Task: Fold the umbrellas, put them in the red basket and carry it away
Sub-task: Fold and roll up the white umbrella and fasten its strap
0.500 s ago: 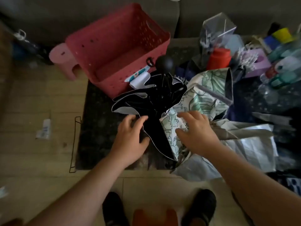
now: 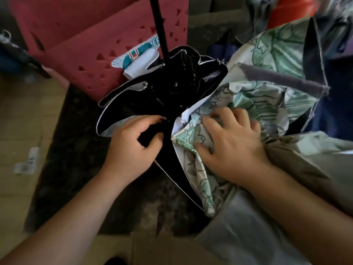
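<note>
Since a moment before, the left hand (image 2: 131, 144) had clenched onto the black umbrella's (image 2: 168, 92) folds — gathering had begun — while the right hand (image 2: 231, 144) gripped leaf-print fabric (image 2: 248, 96) (red basket (image 2: 91, 44) just behind).

Single head-worn view, looking steeply down and forward, close above left hand (image 2: 131, 144) and right hand (image 2: 231, 148); red basket (image 2: 91, 44) beyond left hand.
</note>
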The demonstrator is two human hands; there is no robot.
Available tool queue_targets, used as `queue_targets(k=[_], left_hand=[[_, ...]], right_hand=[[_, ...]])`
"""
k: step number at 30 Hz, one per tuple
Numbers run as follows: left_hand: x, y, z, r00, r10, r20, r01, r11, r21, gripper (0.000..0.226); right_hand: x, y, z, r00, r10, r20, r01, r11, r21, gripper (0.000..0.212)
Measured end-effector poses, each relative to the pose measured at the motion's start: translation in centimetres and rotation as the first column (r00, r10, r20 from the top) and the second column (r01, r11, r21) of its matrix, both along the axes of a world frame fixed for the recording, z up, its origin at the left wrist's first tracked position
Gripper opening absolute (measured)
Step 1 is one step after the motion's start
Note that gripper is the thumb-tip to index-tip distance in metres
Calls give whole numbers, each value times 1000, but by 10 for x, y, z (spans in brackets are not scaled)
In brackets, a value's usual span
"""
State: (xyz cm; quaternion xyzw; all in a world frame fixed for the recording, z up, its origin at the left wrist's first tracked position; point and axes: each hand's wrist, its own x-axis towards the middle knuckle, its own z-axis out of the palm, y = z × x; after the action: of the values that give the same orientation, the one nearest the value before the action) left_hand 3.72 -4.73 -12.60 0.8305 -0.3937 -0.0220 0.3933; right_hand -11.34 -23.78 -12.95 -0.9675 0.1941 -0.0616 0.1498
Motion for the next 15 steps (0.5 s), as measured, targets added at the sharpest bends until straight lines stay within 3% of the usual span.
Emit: queue_targets(k=[4,7,12,15], left_hand=[[10,-10,-4,994,-104,37,105,994,-14,28],[17,-19,-9,980,-124,156,146,979,-140,20],[-2,-26,-35,971,-193,141,234,892,-386,19],[-5,-31,-38,979,-198,50,202,899,-389,15]], right_hand=[[5,-4,-10,994,76,78,-72,996,-59,48],[14,-11,-13,982,111,153,-113,994,9,21],[21,-7,-4,976,191,105,-196,980,40,27],[20,3,3,980,185,75,-189,980,55,27]])
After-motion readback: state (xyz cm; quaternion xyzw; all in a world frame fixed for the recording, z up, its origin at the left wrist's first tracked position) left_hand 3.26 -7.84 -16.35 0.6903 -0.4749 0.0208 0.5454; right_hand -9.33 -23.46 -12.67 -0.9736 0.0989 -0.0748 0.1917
